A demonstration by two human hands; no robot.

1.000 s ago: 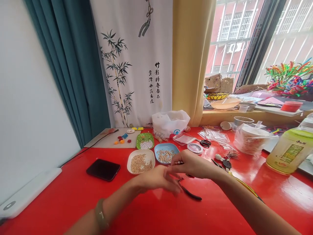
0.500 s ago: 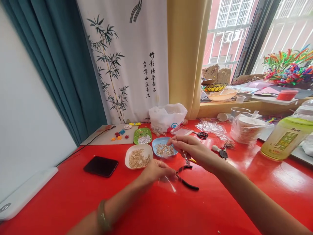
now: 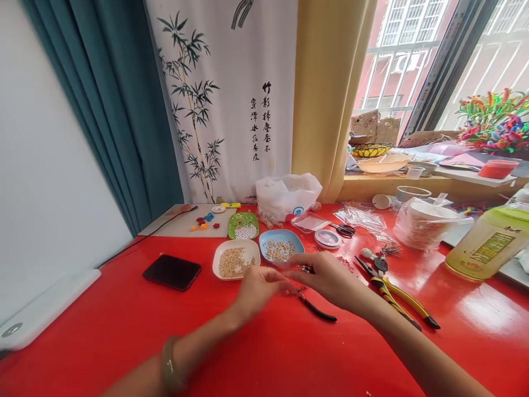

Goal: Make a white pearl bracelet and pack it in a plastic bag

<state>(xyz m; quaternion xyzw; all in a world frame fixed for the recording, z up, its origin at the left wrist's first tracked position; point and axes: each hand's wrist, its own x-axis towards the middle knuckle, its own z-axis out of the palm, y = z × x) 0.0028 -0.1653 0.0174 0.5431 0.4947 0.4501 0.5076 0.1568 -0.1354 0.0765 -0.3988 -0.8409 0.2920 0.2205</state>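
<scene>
My left hand [image 3: 260, 292] is pinched closed at the front edge of the white dish [image 3: 215, 263] of gold beads. Whatever lies between its fingertips is too fine to make out. Fingertip to fingertip with it, my right hand [image 3: 330, 278] curls round a beaded strand [image 3: 306, 269], which shows only in part. Both sets of fingertips are slightly blurred. Below them lie black-handled pliers [image 3: 318, 310], their upper part hidden by the hands. Just behind my right fingers is a blue dish [image 3: 282, 234] of gold beads.
A green dish [image 3: 231, 226] holds white beads. A phone [image 3: 171, 272] lies at left. To the right are yellow-and-black pliers [image 3: 397, 298], scissors [image 3: 345, 230], a round clear-lidded container [image 3: 328, 239] and a large bottle [image 3: 481, 242]. Behind stands a white plastic bag [image 3: 285, 196].
My right hand has come down to meet my left, and the strand that hung below it is now mostly hidden. The yellow-and-black pliers and round container have come into sight.
</scene>
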